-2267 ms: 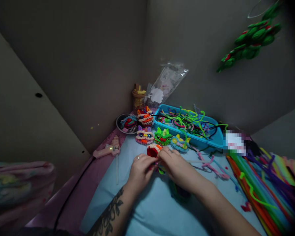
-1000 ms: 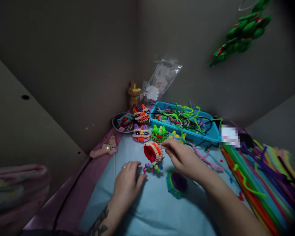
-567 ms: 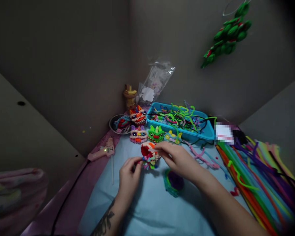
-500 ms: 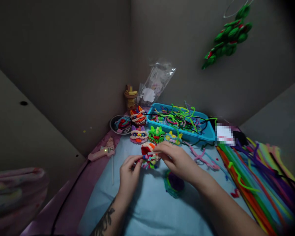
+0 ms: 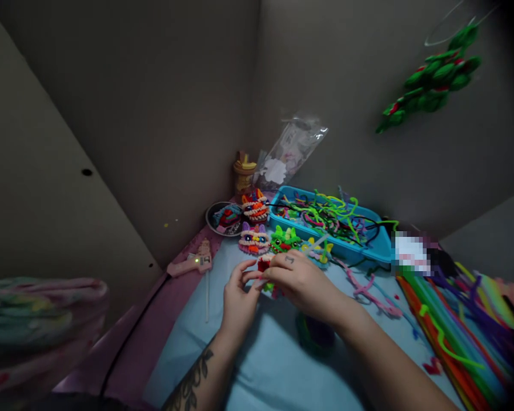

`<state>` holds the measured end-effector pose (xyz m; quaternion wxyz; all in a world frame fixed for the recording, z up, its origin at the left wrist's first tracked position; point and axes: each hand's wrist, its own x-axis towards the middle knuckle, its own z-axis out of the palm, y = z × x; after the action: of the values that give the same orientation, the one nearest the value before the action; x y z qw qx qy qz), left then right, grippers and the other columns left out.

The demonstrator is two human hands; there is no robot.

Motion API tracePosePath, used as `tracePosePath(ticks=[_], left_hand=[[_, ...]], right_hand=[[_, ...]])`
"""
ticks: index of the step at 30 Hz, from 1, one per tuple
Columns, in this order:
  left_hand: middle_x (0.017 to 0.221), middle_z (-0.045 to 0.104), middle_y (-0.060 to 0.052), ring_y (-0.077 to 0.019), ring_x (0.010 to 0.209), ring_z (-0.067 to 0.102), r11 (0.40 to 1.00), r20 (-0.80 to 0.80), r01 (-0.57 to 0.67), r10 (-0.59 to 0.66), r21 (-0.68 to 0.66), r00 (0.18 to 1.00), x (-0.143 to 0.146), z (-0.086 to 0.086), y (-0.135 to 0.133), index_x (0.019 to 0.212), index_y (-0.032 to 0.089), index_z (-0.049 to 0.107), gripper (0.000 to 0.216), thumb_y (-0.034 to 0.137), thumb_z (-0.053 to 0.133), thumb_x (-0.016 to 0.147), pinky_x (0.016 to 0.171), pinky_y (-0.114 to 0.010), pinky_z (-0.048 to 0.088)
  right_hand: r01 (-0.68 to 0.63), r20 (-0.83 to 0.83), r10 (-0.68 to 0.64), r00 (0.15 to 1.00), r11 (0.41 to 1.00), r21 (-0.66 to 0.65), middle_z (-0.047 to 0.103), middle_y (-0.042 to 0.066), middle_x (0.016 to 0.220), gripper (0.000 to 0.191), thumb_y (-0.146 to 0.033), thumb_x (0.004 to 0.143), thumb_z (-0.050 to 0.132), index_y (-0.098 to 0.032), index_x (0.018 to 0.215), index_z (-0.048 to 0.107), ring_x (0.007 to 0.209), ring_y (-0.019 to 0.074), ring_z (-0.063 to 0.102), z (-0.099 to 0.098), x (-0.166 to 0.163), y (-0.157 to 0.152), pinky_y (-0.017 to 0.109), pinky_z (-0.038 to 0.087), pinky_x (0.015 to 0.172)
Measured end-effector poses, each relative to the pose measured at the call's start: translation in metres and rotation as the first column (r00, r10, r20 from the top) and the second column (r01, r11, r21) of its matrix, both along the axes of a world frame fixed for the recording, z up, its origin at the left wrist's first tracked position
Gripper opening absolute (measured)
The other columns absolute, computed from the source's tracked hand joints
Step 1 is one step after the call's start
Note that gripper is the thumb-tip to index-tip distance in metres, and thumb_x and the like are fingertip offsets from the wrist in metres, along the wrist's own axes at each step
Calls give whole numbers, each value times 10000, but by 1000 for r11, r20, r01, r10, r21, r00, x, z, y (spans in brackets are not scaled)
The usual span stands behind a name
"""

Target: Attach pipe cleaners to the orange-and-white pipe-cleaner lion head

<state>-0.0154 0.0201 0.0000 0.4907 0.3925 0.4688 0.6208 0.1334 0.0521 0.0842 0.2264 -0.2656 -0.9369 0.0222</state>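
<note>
A small pipe-cleaner animal head (image 5: 263, 264), with a red opening and a pale edge, sits between my hands, largely covered by fingers. My left hand (image 5: 241, 294) pinches at its near left side. Over its right side bends my right hand (image 5: 304, 281), its fingers closed on a thin whitish stick (image 5: 318, 244) that pokes out past the knuckles. Finished-looking heads stand just beyond: a purple-eared one (image 5: 253, 238), a green one (image 5: 285, 240), a yellow and blue one (image 5: 319, 251) and an orange one (image 5: 255, 205). Below my right wrist lies a round teal and purple piece (image 5: 316, 334).
A blue tray (image 5: 381, 251) of pipe-cleaner scraps stands at the back. Left are a pink glue gun (image 5: 192, 264) with a cord and a metal bowl (image 5: 212, 225). Bundled pipe cleaners (image 5: 449, 319) lie right. A green ornament (image 5: 437, 80) hangs above.
The view has swung left, so everything appears shifted right. My hands have come closer together, and my right hand covers more of the animal head, with the whitish stick now showing behind it.
</note>
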Motion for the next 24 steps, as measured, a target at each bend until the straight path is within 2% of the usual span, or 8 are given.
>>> tracePosePath(ticks=[4,8,16,20,24], left_hand=[[823,733,-35,-159,818,692,1000,4,17,-17,-13,1000,0,-1,0,1129,163,540,466,139,684,686,761,-247,503],[867,731,-54,-159,806,689,999,17,28,-28,-33,999,0,0,-2,1131,161,520,444,154,657,709,711,-240,500],[882,724,-58,-153,800,681,999,-30,41,-41,1,999,1,1,-4,1094,161,509,407,98,595,701,718,-263,503],[944,707,-67,-162,832,683,998,-106,31,-24,57,994,2,-4,-5,1060,172,533,357,101,573,713,718,-274,520],[966,695,-55,-157,861,683,991,-257,32,2,129,967,1,-8,-6,1080,188,547,366,84,547,730,775,-280,527]], right_hand=[[-48,-56,48,997,999,-1,661,50,889,230,-133,948,462,-213,1023,665,831,149,570,-5,-3,2,283,348,741],[-40,-101,46,994,997,63,670,59,901,191,-137,944,479,-184,931,664,815,153,566,-10,-2,2,290,361,755],[-19,-6,20,1000,999,34,648,48,856,181,-165,938,495,-192,890,668,813,151,557,-12,-3,1,281,360,731],[24,49,-23,999,1000,-15,645,66,850,182,-163,934,477,-178,907,657,837,162,568,-11,-5,-2,295,340,737],[89,124,-80,989,993,-76,653,75,885,162,-159,901,489,-170,906,651,855,177,575,-6,-7,-7,305,324,734]])
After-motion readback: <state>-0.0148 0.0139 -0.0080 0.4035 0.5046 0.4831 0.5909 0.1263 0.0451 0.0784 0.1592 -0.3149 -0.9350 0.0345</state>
